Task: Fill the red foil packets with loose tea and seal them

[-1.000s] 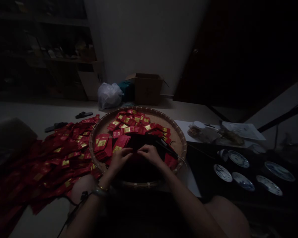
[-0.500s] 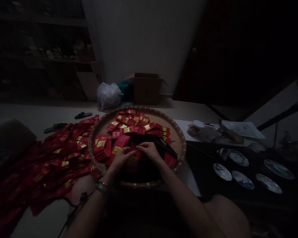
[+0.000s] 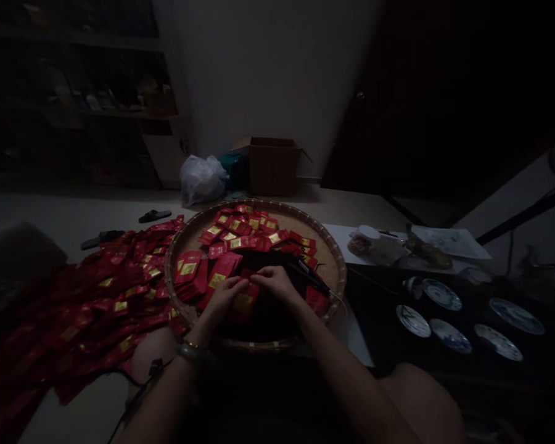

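Note:
Between my two hands is a red packet with a gold label, pinched at its upper edge. My left hand is closed on its left side, and my right hand grips the top right corner. Both hands are over a round woven bamboo tray. Just left of them lies a stack of flat red packets. Small filled red packets are spread along the tray's far side. A black tool with a cord, perhaps a sealer, rests right of my right hand. Dark loose contents in the tray are hard to make out.
A large heap of red packets covers the floor at left, near slippers. Behind the tray are a white plastic bag and a cardboard box. Patterned dishes and a lidded jar stand at right.
Both hands have shifted slightly left, and the fingertips have moved a little closer together at the packet's top. The packet's gold label shows more clearly. The tray's other contents look unchanged.

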Demonstrator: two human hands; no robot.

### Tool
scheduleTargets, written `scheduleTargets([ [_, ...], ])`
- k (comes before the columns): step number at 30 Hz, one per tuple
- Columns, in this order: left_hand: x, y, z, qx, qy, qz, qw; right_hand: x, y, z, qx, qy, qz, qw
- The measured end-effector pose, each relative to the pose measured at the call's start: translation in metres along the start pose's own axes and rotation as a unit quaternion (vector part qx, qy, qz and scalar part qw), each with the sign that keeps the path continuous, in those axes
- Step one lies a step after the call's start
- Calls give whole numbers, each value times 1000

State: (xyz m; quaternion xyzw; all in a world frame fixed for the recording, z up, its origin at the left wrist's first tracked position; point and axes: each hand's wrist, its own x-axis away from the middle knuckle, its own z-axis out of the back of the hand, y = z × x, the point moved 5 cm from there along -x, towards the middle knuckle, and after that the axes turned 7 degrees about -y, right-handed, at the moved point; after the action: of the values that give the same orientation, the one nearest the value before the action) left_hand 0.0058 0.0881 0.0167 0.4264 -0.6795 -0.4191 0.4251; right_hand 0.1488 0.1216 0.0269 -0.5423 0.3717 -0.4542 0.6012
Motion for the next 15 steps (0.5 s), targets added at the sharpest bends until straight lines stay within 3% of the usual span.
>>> scheduleTargets([
  [8,-2,-4,3,51,-22,11,998,-2,-1,-1,16,12,14,1000],
  [12,-1,0,0,-72,-26,-36,996,0,-4,1,28,56,15,998],
  [15,2,5,-4,-203,-27,-111,973,10,-20,2,44,95,60,993],
])
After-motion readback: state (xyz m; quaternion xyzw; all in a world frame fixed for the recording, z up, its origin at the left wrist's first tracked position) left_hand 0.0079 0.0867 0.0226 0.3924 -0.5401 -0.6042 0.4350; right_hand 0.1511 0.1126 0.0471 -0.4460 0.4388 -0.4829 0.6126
